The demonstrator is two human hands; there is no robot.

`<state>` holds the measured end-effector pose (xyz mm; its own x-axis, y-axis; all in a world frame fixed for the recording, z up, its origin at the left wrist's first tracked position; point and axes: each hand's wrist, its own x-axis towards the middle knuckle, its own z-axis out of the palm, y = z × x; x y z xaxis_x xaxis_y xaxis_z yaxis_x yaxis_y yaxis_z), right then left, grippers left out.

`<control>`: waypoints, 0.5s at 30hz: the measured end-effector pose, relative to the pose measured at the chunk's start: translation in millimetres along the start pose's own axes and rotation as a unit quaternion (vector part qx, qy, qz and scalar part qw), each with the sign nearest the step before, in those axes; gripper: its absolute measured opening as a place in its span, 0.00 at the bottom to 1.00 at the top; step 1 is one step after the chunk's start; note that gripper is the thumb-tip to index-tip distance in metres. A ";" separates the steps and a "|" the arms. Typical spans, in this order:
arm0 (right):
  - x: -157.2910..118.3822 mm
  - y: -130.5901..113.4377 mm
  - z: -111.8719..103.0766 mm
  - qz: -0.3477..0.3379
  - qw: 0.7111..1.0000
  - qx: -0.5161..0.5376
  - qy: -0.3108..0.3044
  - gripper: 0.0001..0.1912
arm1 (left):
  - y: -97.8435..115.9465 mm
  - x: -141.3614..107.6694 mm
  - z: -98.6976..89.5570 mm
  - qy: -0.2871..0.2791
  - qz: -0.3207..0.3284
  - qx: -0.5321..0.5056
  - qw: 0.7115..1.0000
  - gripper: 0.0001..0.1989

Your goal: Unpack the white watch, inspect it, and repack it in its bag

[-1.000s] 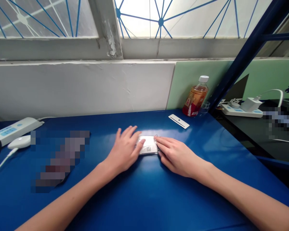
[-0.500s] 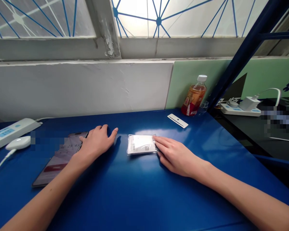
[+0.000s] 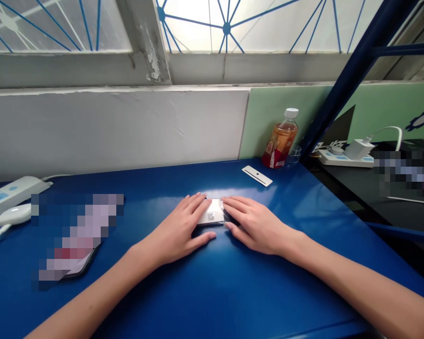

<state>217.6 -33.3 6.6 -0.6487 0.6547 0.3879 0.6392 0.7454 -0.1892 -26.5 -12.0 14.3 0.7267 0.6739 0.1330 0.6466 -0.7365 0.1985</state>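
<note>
A small flat white packet in clear plastic (image 3: 215, 212) lies on the blue desk (image 3: 212, 292), with a printed square code on its near side. My left hand (image 3: 183, 229) rests over its left end. The fingers reach across the top, while the thumb stands apart by the near edge. At the right end, my right hand (image 3: 252, 223) grips the packet, fingers on top and thumb at the near corner. Both ends of the packet are partly hidden under the hands.
On the left lies a phone (image 3: 81, 266), mostly blurred out, beside a white charger (image 3: 12, 215) and a power strip (image 3: 16, 193). A drink bottle (image 3: 281, 141) and a white slotted card (image 3: 257, 175) are at the back right. A blue metal post (image 3: 342, 84) slants upward there.
My left hand has moved right, from beside the phone onto the packet's left end. My right hand stays at the packet's right end. The view has shifted slightly.
</note>
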 end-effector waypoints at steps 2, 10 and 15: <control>0.5 2.1 -0.6 -0.007 1.000 0.000 0.001 0.20 | -1.0 -0.1 5.1 -0.006 0.003 0.004 1.000 0.30; 0.0 3.9 -0.7 -0.018 0.999 0.023 -0.021 0.21 | -3.5 0.8 9.9 -0.022 -0.006 -0.015 1.000 0.28; -1.9 16.9 -0.9 0.007 0.999 0.048 -0.011 0.22 | -1.8 2.1 10.0 -0.004 -0.013 -0.055 0.998 0.26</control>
<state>230.0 -22.0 3.5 -0.6496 0.6668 0.3652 0.6067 0.7442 -0.2795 -23.8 -9.8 4.5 0.7126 0.6914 0.1190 0.6355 -0.7080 0.3080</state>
